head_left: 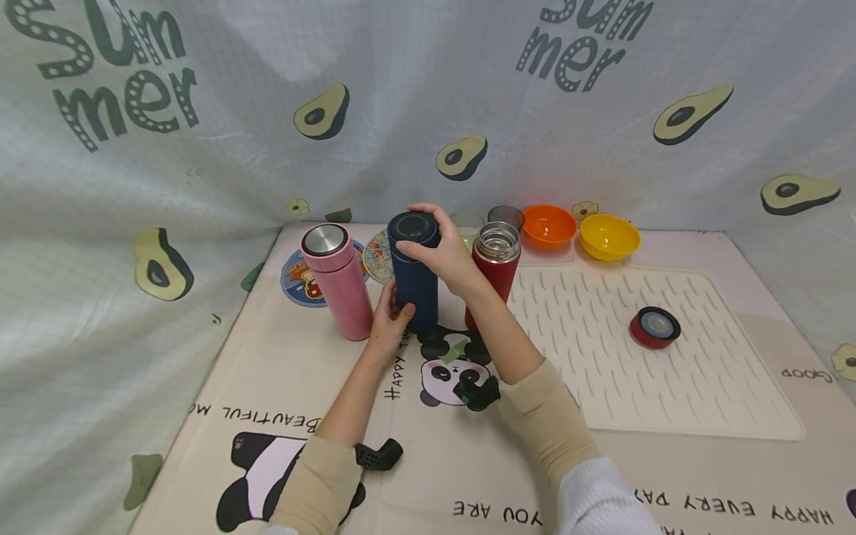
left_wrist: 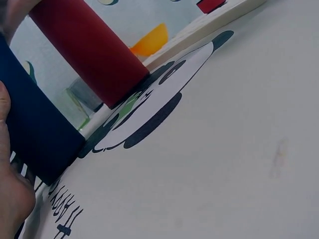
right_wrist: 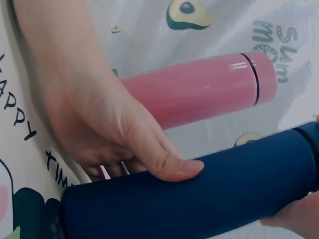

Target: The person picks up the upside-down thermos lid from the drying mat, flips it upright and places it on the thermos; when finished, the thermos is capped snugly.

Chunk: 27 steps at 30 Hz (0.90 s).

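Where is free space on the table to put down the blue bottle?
The ribbed white mat is bare between the red bottle and the red lid, and also in front of that lid. It is crowded around the blue bottle: pink bottle, coasters, bowls behind.

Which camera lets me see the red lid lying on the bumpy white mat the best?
The head view is best: the red lid lies whole and alone on the ribbed white mat. The left wrist view catches only a red scrap at its top edge. The right wrist view does not show it.
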### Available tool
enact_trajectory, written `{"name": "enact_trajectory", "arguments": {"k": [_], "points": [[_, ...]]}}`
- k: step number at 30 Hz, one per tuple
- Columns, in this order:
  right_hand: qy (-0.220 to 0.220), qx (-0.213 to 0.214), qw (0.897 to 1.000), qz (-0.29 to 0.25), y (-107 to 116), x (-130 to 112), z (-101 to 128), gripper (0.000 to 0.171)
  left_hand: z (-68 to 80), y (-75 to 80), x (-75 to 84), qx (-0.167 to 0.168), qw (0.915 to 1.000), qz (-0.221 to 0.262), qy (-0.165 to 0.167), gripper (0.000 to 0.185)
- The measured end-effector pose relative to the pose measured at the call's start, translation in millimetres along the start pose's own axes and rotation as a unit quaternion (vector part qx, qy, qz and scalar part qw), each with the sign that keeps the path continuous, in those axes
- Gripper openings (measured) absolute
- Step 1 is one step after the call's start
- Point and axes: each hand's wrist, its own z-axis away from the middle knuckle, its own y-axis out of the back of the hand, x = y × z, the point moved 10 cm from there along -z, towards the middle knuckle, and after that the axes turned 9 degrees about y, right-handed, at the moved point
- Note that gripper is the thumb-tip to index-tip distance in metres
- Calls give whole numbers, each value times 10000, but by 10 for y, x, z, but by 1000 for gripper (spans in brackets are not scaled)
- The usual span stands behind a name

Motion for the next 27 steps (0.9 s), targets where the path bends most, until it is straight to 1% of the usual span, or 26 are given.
{"name": "enact_trajectory", "arguments": {"k": [2,6,10,13,15,18,20,22,25,27], "points": [[-3,69,9998,159,14,4,-7,61,-6,0,3,-8,10000,14,-10,72],[-88,7,9991,407,11,9,4,65,-8,-5,-2,-28,10000,61,40,68],[-220,63,9994,266,10,35,13,60,-1,2,11,4,10000,-3,27,67],[-126,67,9995,296,-6,18,7,62,4,14,6,41,9999,0,95,65],[-42,-12,9997,231,-32,0,6,63,8,21,-9,60,9998,32,178,63],[30,-83,9999,-110,-53,-21,14,61,9,25,-27,72,9996,46,267,60],[27,-21,9997,-231,-45,-22,15,58,5,23,-23,75,9996,6,255,59],[43,64,9999,-91,-28,-24,12,57,1,21,-14,79,9997,-43,205,58],[101,45,9998,141,-26,-24,2,58,3,18,-11,75,9998,-22,171,59],[157,-70,9998,53,-42,-25,1,59,6,16,-14,72,9998,2,161,63]]}}
